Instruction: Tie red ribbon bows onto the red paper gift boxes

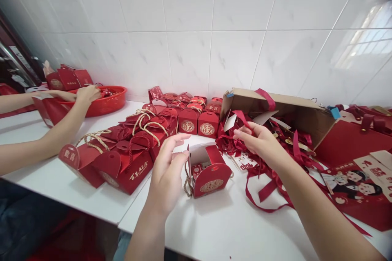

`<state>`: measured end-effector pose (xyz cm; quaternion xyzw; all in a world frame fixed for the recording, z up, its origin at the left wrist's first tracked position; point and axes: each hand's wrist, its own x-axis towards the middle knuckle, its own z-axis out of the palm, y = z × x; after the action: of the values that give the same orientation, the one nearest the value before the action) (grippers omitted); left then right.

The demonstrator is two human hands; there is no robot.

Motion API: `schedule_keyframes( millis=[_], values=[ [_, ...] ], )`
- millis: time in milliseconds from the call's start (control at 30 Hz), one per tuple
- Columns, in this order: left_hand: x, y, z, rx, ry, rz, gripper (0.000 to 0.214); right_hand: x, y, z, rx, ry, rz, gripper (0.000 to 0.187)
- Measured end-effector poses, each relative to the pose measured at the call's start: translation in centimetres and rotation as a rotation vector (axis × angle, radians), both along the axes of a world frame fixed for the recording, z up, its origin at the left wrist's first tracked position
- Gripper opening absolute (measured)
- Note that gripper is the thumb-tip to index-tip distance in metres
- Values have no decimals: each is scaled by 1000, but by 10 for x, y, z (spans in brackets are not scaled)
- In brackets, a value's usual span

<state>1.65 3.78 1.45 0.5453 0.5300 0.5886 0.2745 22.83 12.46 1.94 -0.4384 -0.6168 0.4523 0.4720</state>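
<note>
A small red gift box (208, 171) with a gold round emblem stands open-topped on the white table (220, 224), a twisted cord hanging at its left side. My left hand (168, 167) hovers just left of it, fingers spread and slightly curled, holding nothing. My right hand (260, 140) is raised to the right of the box, fingers pinched on a dark red ribbon (245, 121) from the tangled ribbon pile (275, 179).
Several folded red boxes (128, 151) with rope handles lie at left; finished small boxes (199, 120) stand by the tiled wall. A tipped cardboard carton (294, 114) spills ribbons. Red paper bags (358, 187) lie at right. Another person's arms (61, 130) reach toward a red basin (107, 104).
</note>
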Motion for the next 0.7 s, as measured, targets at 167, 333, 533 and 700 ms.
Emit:
schedule_keyframes(
  millis=[167, 333, 533, 700],
  values=[
    [-11, 1, 1, -96, 109, 4, 21, -7, -22, 11, 29, -193, 229, 30],
    [-12, 1, -2, -211, 251, -78, 29, -15, -32, 9, 47, -333, 400, 29],
    [-9, 4, -7, -193, 373, -102, 35, -20, -28, 1, 183, -443, 304, 14],
    [-8, 4, -8, -169, 403, -114, 35, -25, -27, -2, 206, -452, 247, 11]
  ],
)
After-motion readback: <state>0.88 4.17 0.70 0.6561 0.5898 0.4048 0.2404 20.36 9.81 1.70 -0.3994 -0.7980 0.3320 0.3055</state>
